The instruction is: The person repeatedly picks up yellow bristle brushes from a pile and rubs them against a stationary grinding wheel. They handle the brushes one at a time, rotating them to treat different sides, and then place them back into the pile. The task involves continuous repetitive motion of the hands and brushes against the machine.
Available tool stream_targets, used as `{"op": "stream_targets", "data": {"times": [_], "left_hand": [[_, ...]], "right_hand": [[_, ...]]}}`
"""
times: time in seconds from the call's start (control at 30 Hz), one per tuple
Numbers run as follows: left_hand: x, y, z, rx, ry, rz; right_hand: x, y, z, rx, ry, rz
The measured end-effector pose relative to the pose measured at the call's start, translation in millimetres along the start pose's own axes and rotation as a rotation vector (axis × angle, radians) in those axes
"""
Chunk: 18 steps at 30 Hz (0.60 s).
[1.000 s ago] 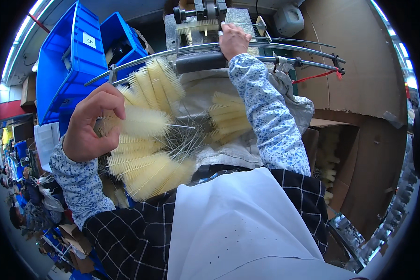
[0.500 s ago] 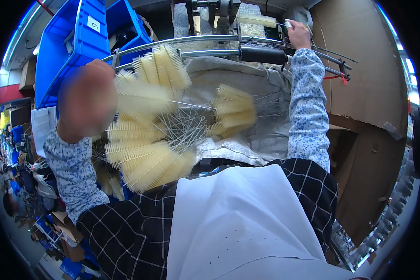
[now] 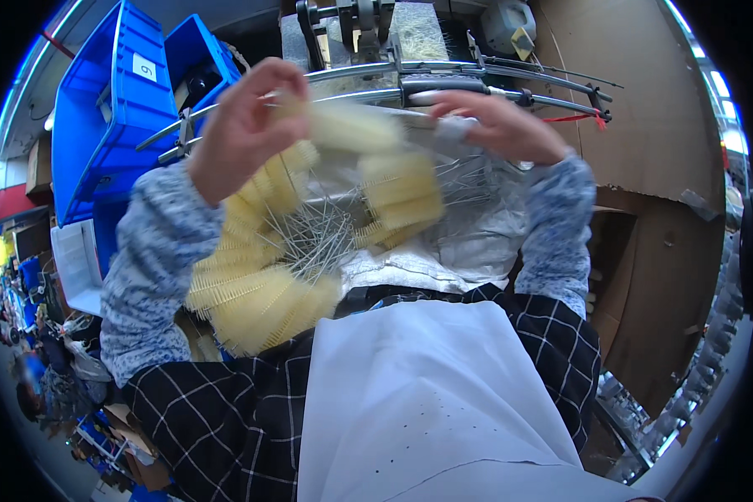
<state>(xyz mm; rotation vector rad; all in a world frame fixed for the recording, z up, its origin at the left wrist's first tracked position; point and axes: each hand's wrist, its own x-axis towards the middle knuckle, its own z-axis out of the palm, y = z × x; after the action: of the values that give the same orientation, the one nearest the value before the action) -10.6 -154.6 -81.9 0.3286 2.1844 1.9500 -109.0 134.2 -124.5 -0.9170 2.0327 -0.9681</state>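
My left hand (image 3: 255, 125) is raised over the pile, its fingers closed on one end of a pale yellow bristle brush (image 3: 356, 127), which is smeared by motion. Off the brush's other end is my right hand (image 3: 502, 125), with white wrappings on its fingers. Its index finger stretches left, apart from the thumb, and I see nothing held in it. Below lie several similar brushes (image 3: 259, 314) fanned in a curve, their twisted wire stems (image 3: 314, 238) crossing in the middle. Another bundle of brushes (image 3: 402, 197) lies to the right, stems pointing right.
Metal rails (image 3: 510, 74) with a black roller (image 3: 443, 86) cross behind the pile, in front of a machine (image 3: 364, 25). Blue bins (image 3: 113, 117) stand at left. A pale sheet (image 3: 477, 243) lies under the brushes. Cardboard (image 3: 644, 109) lines the right side.
My right hand has come left and down from the rail's end. The brush at the machine is gone from there. My left hand has moved right, and a brush is in it.
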Motion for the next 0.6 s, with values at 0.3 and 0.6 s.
{"op": "stream_targets", "data": {"times": [0.3,0.6], "left_hand": [[16.0,-25.0,-26.7,0.838,-0.237,-0.049],[20.0,-45.9,-42.6,1.457,-0.43,-0.213]], "right_hand": [[64.7,34.1,25.2,-0.73,0.914,-0.118],[102.9,90.5,-13.8,-0.985,0.83,0.184]]}}
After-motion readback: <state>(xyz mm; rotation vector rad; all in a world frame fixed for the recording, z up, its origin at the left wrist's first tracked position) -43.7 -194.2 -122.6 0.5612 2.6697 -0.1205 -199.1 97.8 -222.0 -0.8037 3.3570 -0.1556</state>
